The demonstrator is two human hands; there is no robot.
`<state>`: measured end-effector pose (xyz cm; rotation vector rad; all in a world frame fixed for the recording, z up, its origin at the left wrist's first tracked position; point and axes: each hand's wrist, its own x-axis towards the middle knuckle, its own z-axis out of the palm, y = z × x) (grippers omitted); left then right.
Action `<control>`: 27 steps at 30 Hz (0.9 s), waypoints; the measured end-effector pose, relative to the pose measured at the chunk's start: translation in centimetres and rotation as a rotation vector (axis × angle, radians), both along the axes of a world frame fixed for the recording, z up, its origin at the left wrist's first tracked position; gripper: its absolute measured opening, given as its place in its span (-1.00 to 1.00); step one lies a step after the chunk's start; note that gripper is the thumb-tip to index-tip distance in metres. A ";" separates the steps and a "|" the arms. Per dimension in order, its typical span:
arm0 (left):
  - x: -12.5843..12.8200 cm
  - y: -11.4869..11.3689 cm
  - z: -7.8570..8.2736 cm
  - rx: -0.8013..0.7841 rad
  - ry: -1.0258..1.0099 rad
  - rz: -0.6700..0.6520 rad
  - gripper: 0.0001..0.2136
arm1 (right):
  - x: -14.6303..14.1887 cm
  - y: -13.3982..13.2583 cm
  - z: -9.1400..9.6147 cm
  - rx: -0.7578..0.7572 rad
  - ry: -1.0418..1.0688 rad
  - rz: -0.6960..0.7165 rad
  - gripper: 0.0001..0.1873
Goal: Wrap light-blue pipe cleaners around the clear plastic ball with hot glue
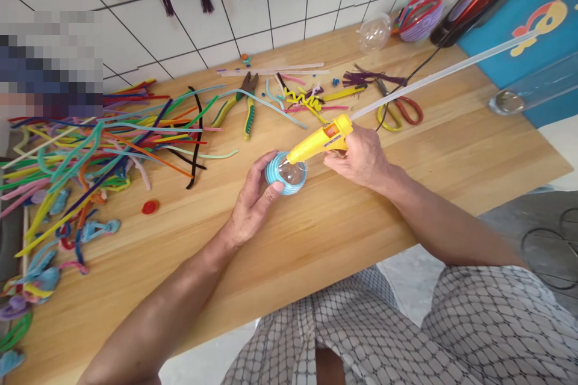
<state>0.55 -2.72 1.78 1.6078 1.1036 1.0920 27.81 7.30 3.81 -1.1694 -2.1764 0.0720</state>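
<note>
My left hand is closed around a small clear plastic cup whose outside is wrapped in light blue pipe cleaner. The cup sits low over the table, tilted so that its clear part faces up. In my right hand is a yellow hot glue gun, gripped by its handle. Its nozzle points down and left, at the upper rim of the cup; whether it touches cannot be made out. A long translucent glue stick runs out of the gun's back toward the upper right.
Many coloured pipe cleaners spread over the left of the wooden table. Pliers, scissors and cut scraps lie behind my hands. A red cap lies left, and a clear plastic piece stands by the tiled wall.
</note>
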 end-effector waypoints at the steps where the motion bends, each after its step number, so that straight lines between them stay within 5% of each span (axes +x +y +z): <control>1: 0.0 0.0 0.0 -0.003 -0.007 0.000 -0.44 | 0.0 0.0 0.0 0.007 -0.003 0.000 -0.77; 27: 0.0 0.1 0.0 -0.009 0.004 0.007 -0.41 | 0.0 0.1 0.0 -0.012 -0.016 -0.023 -0.75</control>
